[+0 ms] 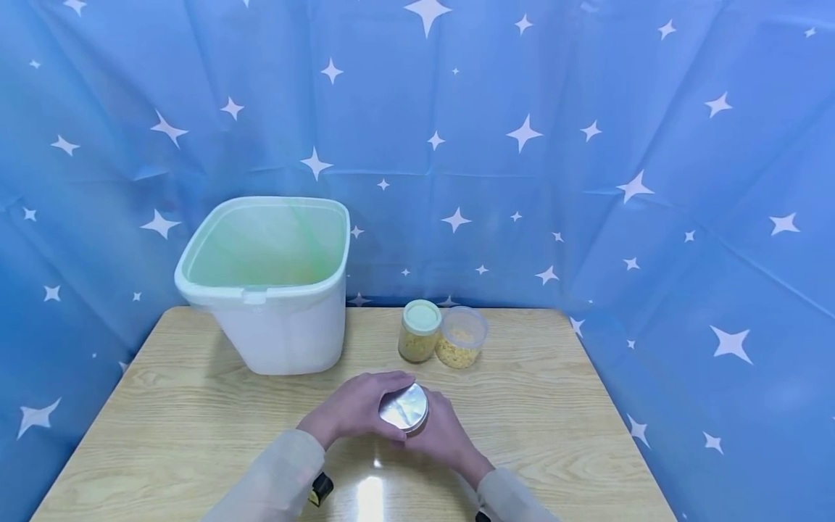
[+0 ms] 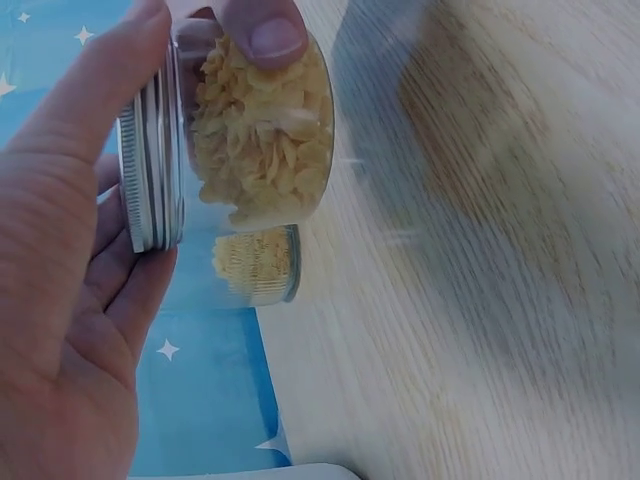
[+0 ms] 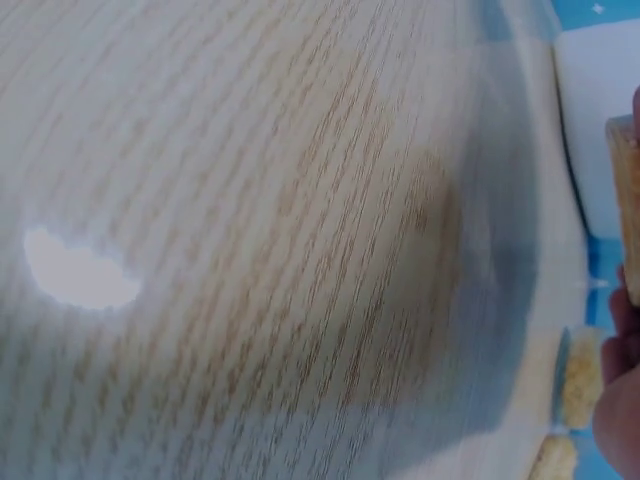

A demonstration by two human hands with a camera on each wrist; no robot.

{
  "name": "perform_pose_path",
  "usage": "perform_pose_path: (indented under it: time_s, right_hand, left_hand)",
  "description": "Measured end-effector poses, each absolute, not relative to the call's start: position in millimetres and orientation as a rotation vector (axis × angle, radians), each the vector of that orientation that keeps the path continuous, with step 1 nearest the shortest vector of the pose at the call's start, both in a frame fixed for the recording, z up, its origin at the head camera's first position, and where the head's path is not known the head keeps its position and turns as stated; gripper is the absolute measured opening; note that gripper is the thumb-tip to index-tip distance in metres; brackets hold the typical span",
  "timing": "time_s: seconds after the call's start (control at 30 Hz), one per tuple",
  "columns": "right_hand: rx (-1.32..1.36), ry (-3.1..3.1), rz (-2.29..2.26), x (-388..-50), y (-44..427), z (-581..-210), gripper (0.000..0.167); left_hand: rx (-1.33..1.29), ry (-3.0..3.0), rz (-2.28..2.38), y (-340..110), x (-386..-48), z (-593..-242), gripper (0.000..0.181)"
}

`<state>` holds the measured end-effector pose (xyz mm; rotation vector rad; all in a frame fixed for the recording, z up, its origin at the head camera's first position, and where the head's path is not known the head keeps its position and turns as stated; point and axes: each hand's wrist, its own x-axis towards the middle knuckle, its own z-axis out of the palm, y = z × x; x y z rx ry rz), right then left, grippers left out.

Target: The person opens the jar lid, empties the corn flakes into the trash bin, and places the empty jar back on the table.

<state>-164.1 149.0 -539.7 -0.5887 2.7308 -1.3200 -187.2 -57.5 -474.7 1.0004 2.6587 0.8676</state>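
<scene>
Both hands hold a clear jar (image 2: 265,160) of pale yellow flakes, which appears lifted off the tabletop. My left hand (image 1: 361,407) grips its ribbed silver lid (image 1: 404,407) from the left, thumb on one side and fingers on the other. From the right, my right hand (image 1: 445,437) holds the jar's body; its thumb presses on the clear wall in the left wrist view. The lid sits on the jar. In the right wrist view only a strip of the jar (image 3: 626,190) and part of the right hand (image 3: 620,420) show at the right edge.
Behind the hands stand a jar with a pale green lid (image 1: 420,330) and a tub with a translucent lid (image 1: 462,337), both holding yellow contents. A large white bin (image 1: 280,330) stands open at the back left of the wooden table (image 1: 554,420). A blue starry curtain (image 1: 404,109) hangs behind.
</scene>
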Motion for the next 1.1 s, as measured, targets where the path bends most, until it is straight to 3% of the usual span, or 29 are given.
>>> perform_pose_path:
  time_s: [0.77,1.1]
  right_hand:
    - [-0.499,2.874,-1.267,-158.9,141.9,-538.7,0.093]
    - [-0.362,2.951,-1.298,-159.5,132.0,-537.6,0.087]
  left_hand:
    - [0.989,2.652,0.938,-57.7,-183.4,-473.4,0.091]
    - [0.818,2.736,1.036,-51.3,-182.6,-474.9,0.09]
